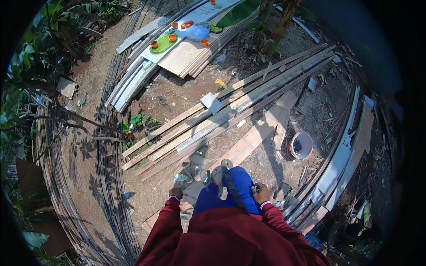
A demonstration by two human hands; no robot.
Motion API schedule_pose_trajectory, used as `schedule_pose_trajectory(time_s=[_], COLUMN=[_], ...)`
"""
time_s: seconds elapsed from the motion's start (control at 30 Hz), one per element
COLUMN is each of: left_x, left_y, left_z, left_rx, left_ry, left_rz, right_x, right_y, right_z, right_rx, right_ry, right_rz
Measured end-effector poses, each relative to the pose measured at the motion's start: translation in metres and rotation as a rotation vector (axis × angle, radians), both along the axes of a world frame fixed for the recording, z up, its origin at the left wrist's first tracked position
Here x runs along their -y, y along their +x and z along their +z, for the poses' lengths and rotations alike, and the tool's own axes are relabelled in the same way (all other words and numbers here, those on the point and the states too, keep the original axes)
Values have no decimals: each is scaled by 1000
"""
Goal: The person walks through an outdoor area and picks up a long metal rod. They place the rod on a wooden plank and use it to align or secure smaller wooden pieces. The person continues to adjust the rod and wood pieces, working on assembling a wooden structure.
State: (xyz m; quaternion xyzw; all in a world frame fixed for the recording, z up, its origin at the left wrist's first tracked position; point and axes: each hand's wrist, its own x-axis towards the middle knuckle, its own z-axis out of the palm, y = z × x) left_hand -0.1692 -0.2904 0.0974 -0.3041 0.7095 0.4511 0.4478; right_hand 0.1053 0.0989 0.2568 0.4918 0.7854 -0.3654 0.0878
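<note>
My left hand (pixel 176 193) hangs by my side with its fingers curled in, and nothing shows sticking out of it. On the other side, my right hand (pixel 261 193) is closed in front of my right thigh. A small dark bit shows at its fingers, too small to name. Between the hands, a dark strap (pixel 235 193) runs down over my blue trousers (pixel 245 179). Just ahead of my feet lie a wide plank (pixel 253 139) and a row of long wooden boards (pixel 239 103), with a short board piece (pixel 211 103) across them.
A white bucket (pixel 301 145) with dark contents stands to the right. Curved-looking stacks of boards (pixel 339 166) lie beyond it. Far ahead, a stack of sheets (pixel 179 57) bears a green tray (pixel 163 43), orange cups and a clear blue container (pixel 196 33). Long thin poles (pixel 108 177) lie left.
</note>
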Motion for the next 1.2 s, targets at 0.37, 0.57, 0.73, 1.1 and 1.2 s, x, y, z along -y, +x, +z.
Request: schedule_pose_trajectory(time_s=[0.37,0.57,0.73,1.1,1.2], left_x=[-105,-217,-321,-423,-419], left_y=[-112,-156,-200,-241,-240], left_z=[-53,-141,-262,-362,-366], left_rx=[-267,-366,-541,-807,-916], left_ry=[-241,-333,-274,-502,-484], left_rz=[-625,-945,-1015,-1255,-1311], right_x=[46,36,20,-17,-18], right_y=[-122,-173,-194,-224,-231], right_z=[-35,-66,-78,-95,-98], right_rx=[232,337,148,207,211], right_ry=[-82,31,138,-2,49], right_rz=[281,344,78,-262,-250])
